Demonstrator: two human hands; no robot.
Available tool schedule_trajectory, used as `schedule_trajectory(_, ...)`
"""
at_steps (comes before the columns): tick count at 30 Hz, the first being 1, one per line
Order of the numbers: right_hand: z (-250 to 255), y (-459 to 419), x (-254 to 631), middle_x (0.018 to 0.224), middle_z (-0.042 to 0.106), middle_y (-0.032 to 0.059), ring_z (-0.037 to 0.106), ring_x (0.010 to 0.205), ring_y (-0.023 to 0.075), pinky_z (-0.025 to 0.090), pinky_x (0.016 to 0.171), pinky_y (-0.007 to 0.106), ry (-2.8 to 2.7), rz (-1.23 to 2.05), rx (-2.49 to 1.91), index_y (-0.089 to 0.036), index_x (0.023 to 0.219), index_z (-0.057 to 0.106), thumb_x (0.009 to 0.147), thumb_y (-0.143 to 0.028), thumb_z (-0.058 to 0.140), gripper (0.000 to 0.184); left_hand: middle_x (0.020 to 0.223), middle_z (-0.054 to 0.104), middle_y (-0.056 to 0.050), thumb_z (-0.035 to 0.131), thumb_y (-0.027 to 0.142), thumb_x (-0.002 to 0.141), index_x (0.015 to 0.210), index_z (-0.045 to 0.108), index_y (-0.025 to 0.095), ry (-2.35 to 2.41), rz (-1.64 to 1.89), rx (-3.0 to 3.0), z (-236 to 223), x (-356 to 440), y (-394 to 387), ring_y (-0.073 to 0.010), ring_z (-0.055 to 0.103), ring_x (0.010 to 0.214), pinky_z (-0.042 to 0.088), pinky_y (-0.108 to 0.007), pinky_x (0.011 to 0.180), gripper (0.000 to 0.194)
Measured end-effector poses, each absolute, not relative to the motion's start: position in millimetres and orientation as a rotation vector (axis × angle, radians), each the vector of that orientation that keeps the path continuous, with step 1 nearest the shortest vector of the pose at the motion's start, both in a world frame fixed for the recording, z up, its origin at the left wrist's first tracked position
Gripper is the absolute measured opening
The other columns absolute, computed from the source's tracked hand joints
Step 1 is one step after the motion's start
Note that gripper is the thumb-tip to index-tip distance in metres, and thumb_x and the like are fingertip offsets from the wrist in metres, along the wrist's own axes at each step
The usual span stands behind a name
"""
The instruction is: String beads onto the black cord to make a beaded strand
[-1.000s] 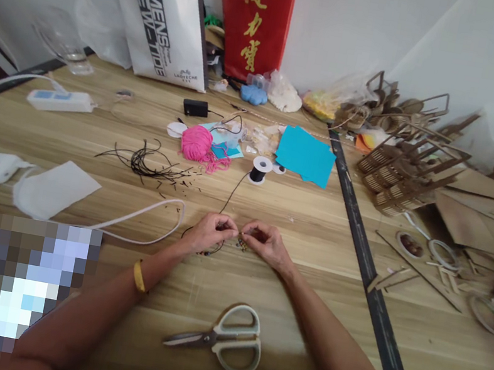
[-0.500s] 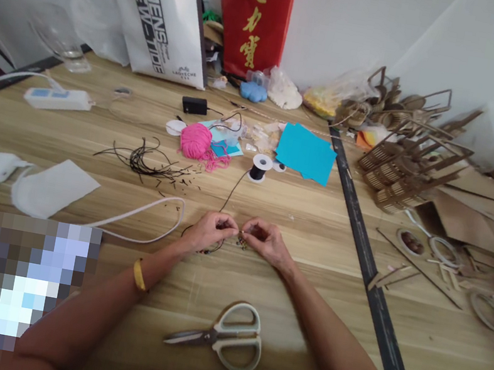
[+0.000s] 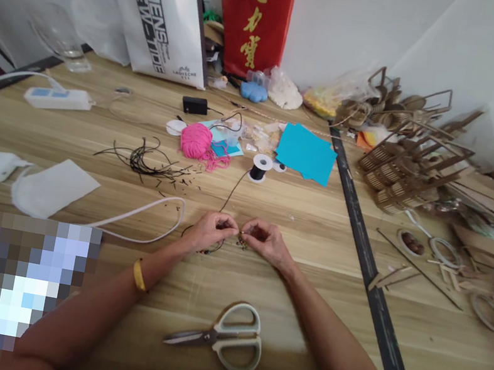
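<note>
Cord (image 3: 232,194) and beads (image 3: 242,245) mid-frame, on the bench (image 3: 332,245). Left hand (image 3: 210,231): grip pinched, apparently on cord. Right hand (image 3: 264,242): grip pinched, apparently on beads; tips too small to confirm. Cord should be light, limp: hold near its end. Beads likely hard, slippery: pinch the sides.

White bag (image 3: 183,20), upper left of the frame: I read "MENS" and "NEW-TIDE" in large dark letters running down its face, and a small "LAOYECHE" near the lower edge; the finer print is too small for me. Red bag (image 3: 274,17), upper centre: gold Chinese characters in a column. I read "力" and "寶"; the top character is partly covered.
</note>
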State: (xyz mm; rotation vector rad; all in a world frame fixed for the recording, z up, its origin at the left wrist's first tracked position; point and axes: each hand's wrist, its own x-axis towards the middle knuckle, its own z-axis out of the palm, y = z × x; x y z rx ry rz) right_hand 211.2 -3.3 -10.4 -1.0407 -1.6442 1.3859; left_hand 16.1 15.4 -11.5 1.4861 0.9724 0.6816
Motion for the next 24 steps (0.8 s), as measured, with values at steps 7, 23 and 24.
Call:
schedule_trajectory(7, -11.3, -2.8, 211.7, 0.067, 0.06, 0.0006, 0.05, 0.055, 0.0079, 0.038, 0.05, 0.019, -1.652, 1.376, -1.044, -0.013, 0.082, 0.061, 0.078, -0.038, 0.067, 0.026, 0.06, 0.055, 0.001, 0.062, 0.034, 0.074, 0.075, 0.063, 0.011, 0.985, 0.676, 1.499, -9.9, 16.6, 15.2, -0.0064, 0.045, 0.047, 0.036, -0.019, 0.046, 0.023)
schedule_trajectory(23, -8.3, -3.9, 209.5, 0.064, 0.058, -0.0002, 0.049, 0.053, 0.0075, 0.037, 0.049, 0.019, -1.631, 1.385, -1.039, -0.013, 0.079, 0.06, 0.075, -0.038, 0.07, 0.027, 0.054, 0.053, 0.003, 0.062, 0.032, 0.075, 0.075, 0.064, 0.011, 1.0, 0.667, 1.525, -12.1, 16.5, 15.6, -0.008, 0.046, 0.049, 0.037, -0.02, 0.05, 0.021)
schedule_trajectory(24, -8.0, -3.8, 209.3, 0.064, 0.058, -0.0003, 0.048, 0.053, 0.0074, 0.036, 0.049, 0.018, -1.631, 1.38, -1.041, -0.013, 0.078, 0.06, 0.075, -0.039, 0.07, 0.028, 0.054, 0.053, 0.003, 0.062, 0.032, 0.075, 0.075, 0.064, 0.011, 1.002, 0.664, 1.529, -11.7, 16.6, 15.6, -0.0082, 0.047, 0.049, 0.037, -0.02, 0.051, 0.021)
